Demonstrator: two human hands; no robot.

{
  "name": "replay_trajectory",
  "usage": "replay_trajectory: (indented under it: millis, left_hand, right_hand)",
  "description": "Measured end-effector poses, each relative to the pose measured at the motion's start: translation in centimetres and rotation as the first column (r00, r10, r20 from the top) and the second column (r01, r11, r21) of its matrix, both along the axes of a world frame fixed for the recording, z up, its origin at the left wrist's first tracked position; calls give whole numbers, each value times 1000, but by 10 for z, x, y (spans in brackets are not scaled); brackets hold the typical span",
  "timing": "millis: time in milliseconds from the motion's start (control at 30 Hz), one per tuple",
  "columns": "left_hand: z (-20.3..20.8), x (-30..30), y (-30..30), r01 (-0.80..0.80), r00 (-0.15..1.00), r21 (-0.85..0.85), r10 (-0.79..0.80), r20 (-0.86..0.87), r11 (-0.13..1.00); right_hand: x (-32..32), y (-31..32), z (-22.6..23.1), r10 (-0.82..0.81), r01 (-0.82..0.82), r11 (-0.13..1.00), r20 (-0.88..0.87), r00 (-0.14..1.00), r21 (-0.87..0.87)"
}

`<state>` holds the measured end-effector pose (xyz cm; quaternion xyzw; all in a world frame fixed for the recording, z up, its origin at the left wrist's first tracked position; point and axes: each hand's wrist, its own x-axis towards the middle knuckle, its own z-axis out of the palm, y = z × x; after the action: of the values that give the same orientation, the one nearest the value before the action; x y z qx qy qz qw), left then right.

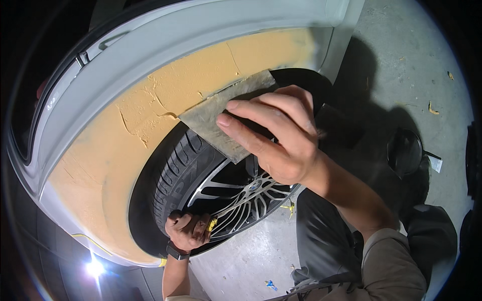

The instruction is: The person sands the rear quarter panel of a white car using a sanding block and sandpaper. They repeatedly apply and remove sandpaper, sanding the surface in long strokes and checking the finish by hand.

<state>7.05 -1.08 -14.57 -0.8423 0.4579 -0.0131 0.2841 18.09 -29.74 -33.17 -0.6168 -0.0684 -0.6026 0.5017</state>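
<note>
My right hand [286,135] grips a flat, grey, rectangular filler spreader [226,113], fingers pressed along its face. The spreader's upper edge lies against the yellow-orange body filler [165,85] on a car's wheel-arch panel. Ridges and small lumps of filler show left of the spreader. My left hand [188,231], with a dark band on its wrist, is closed low beside the tyre [175,173]. A bit of yellow paste [213,223] shows at its fingers; what it holds is too hidden to make out.
Below the arch is a spoked alloy wheel [251,193]. Silver-grey bodywork [201,30] curves above the filler. A bright lamp [95,268] shines at lower left. On the concrete floor [401,30] lie dried leaves, a round dark object [404,150] and a blue scrap [271,285].
</note>
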Motion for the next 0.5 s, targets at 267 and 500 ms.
replay_trajectory:
  millis: [267,500]
  left_hand:
    - [0,1,-1,24,1000,8,-24,10,1000]
    - [-1,0,-1,35,999,-4,-35,28,999]
  right_hand:
    - [10,11,-4,-77,78,997,42,996,-13]
    - [8,15,-2,-70,68,997,54,996,28]
